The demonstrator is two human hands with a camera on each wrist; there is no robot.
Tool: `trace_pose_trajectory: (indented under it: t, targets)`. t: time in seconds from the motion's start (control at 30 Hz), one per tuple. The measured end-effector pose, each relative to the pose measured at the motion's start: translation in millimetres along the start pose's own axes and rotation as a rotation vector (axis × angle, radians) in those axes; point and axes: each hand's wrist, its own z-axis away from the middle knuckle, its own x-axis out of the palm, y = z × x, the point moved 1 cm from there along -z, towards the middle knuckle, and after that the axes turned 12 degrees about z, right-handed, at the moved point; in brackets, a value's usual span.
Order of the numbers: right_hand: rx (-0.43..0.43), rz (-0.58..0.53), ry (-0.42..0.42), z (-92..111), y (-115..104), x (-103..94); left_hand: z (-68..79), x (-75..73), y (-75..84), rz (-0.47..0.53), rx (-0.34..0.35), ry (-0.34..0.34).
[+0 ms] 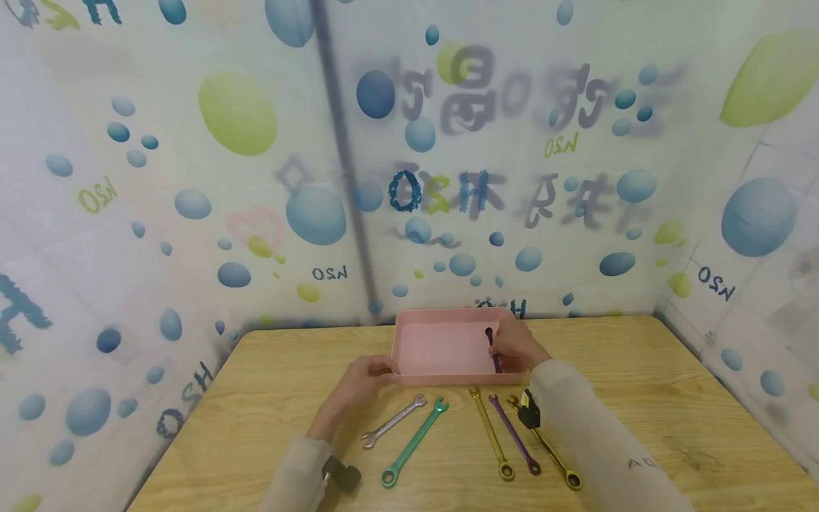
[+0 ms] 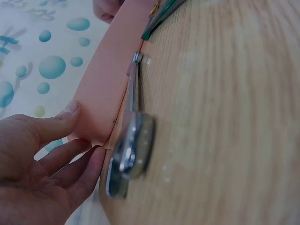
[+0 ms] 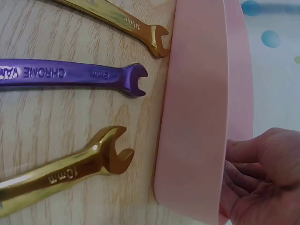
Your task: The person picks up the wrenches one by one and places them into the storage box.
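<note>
A shallow pink tray [image 1: 441, 348] stands at the far edge of the table. My left hand [image 1: 360, 387] holds its front left corner; in the left wrist view the thumb [image 2: 70, 112] lies against the wall and the other fingertips touch near the bottom. Inside the tray's right end, my right hand [image 1: 515, 345] grips a dark purple wrench [image 1: 495, 359], standing tilted. In the right wrist view the tray wall [image 3: 194, 112] hides that wrench and the fingertips. In front of the tray lie a silver wrench [image 1: 393, 422] and a green wrench [image 1: 414, 444].
On the right side of the table [image 1: 640, 384] lie a gold wrench [image 1: 491, 434], a purple wrench [image 1: 515, 435] and another gold wrench [image 1: 550, 451], partly under my right wrist. A wall sheet [image 1: 512, 227] with printed bubbles rises behind the table.
</note>
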Motion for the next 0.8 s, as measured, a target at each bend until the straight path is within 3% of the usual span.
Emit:
trace_pose_trajectory:
  t: [0.43, 0.8]
  targets:
    - [0.000, 0.085, 0.050, -1.1, -2.4, 1.4, 0.4, 0.7, 2.4, 0.005, 0.008, -0.007]
    - [-0.050, 0.128, 0.112, 3.9, -4.0, 0.9, 0.1, 0.2, 0.5, 0.017, -0.001, -0.009]
